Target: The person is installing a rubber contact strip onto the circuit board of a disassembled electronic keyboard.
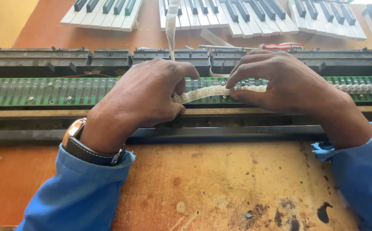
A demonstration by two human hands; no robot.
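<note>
Both hands pinch a whitish rubber contact strip (207, 92), a flexible band of small domes. The left hand (141, 100) grips its loose end between thumb and bent fingers, and the right hand (280, 83) nips it a little further along with thumb and forefinger. Between the two hands the strip is lifted slightly off the green circuit board (44, 90), the long board that runs across the opened keyboard.

Beyond the right hand, the strip lies flat on the circuit board and runs on to the picture's edge. On the left hand's side the circuit board is bare, its rows of contact pads uncovered, so by the look of it roughly half the board carries strip and half does not.

Just behind the circuit board sits the black plastic key frame (36, 60), with a red-handled screwdriver (275, 46) on it near the right hand. Further back, removed sets of white and black keys (104, 13) lie on the orange worktop (220, 184), whose worn, stained surface fronts the circuit board. A wristwatch (83, 143) and blue sleeves (79, 192) cover the wrists.
</note>
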